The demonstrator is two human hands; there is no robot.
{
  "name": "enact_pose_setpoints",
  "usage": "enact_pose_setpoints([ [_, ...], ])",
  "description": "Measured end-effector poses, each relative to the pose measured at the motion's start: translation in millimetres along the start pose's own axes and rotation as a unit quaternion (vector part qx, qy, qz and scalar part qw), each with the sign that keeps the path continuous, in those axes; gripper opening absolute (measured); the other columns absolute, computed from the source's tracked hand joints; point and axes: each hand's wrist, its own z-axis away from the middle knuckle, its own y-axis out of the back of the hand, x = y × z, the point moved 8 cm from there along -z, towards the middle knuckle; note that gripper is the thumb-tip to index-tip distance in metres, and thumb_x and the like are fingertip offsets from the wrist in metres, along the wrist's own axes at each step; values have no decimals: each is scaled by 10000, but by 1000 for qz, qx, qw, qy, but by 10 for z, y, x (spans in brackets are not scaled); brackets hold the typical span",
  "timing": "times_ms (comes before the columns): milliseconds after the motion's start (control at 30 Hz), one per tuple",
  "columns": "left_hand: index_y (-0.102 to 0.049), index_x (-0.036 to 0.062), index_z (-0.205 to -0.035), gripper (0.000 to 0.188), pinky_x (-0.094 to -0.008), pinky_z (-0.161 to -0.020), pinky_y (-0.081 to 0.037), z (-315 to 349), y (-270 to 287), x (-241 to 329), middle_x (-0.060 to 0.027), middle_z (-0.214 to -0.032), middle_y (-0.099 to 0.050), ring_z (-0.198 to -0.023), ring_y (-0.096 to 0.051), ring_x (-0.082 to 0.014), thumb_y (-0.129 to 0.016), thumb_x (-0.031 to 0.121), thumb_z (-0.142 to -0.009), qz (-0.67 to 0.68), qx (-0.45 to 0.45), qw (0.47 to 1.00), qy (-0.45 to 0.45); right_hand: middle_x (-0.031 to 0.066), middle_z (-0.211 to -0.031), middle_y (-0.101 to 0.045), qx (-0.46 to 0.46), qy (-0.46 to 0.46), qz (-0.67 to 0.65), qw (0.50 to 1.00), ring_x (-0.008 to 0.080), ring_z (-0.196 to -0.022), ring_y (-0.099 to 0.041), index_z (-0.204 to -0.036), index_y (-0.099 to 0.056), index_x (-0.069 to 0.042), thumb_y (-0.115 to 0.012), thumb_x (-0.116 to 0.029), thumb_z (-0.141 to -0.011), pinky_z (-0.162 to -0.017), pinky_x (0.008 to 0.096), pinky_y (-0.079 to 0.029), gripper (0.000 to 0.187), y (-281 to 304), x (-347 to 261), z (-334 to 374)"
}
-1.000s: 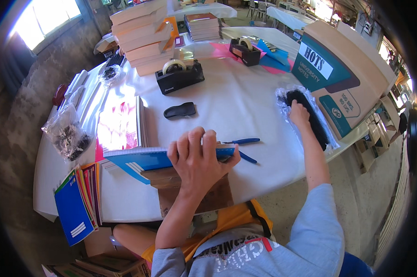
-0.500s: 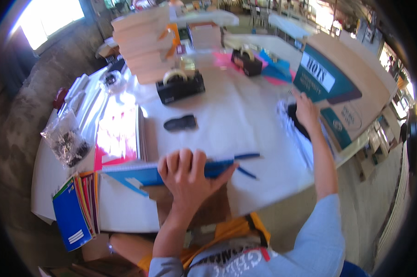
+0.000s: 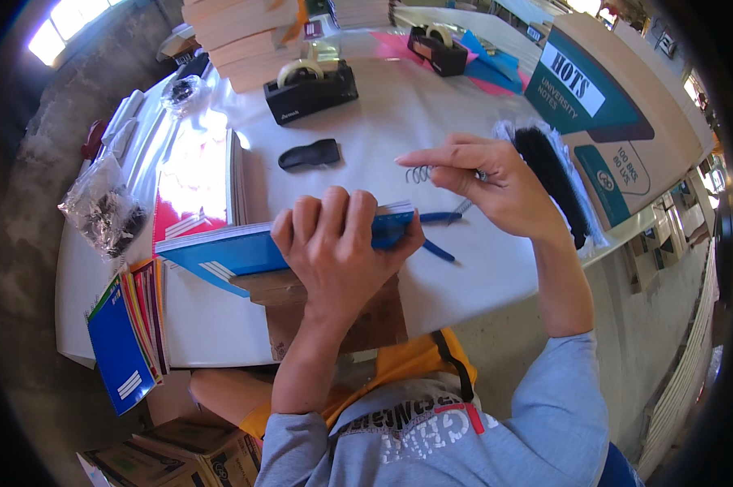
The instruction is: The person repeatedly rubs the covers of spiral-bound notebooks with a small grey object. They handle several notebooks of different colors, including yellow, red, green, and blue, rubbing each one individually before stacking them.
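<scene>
My left hand (image 3: 334, 243) is closed over a blue-covered notebook (image 3: 220, 260), its thumb near the right end. The notebook rests with its page edge up on a brown wooden block (image 3: 289, 325) at the table's front edge. To the right, my right hand (image 3: 504, 187) pinches a thin dark wire spiral coil (image 3: 418, 174) between thumb and fingers. The coil's free end points left, above the notebook's right end and apart from it. Two blue pen-like sticks (image 3: 439, 252) lie just beyond the notebook. A bundle of black coils (image 3: 549, 178) lies in clear plastic behind my right hand.
A pink notebook stack (image 3: 192, 187) lies left. Colourful notebooks (image 3: 123, 341) lean at the table's left corner. Black tape dispensers (image 3: 311, 93) and a tall paper stack (image 3: 249, 45) stand farther back. A black strap-like piece (image 3: 310, 154) lies mid-table. A large carton (image 3: 618, 122) stands right.
My right hand has come from the coil bundle toward the notebook, now with a coil in its fingers. My left hand keeps its grip on the notebook. The view has tilted down.
</scene>
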Motion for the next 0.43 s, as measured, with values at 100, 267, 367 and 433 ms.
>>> enact_pose_setpoints([
  [100, -504, 126, -639, 348, -350, -703, -305, 17, 4, 12, -7, -663, -443, -670, -460, -196, -722, 396, -611, -5, -8, 1000, 3, 54, -745, -567, 12, 53, -4, 999, 160, -754, -545, -1025, -681, -100, -650, -57, -792, -703, 276, -433, 239, -41, 88, 48],
  [267, -509, 125, -631, 348, -356, -704, -304, -24, -14, 9, -6, -681, -456, -690, -467, -196, -726, 397, -614, 1, -31, 999, 5, 53, -802, -583, -18, 89, -21, 996, 178, -810, -561, -1003, -680, -87, -626, -21, -796, -753, 284, -441, 224, -90, 19, 19],
  [367, -528, 123, -643, 340, -359, -708, -302, -25, -38, 3, -7, -691, -462, -707, -473, -199, -727, 398, -620, 14, -40, 999, -4, 59, -863, -588, -91, 60, -25, 994, 181, -850, -551, -1008, -671, -66, -587, -33, -834, -778, 285, -435, 197, -162, -15, 10],
  [433, -535, 123, -647, 337, -359, -710, -302, -33, -41, -2, -7, -693, -463, -713, -474, -199, -727, 398, -622, 17, -41, 999, -9, 64, -907, -584, -168, -8, -38, 985, 185, -878, -543, -1022, -663, -48, -546, -72, -881, -803, 292, -432, 184, -204, 49, 20],
])
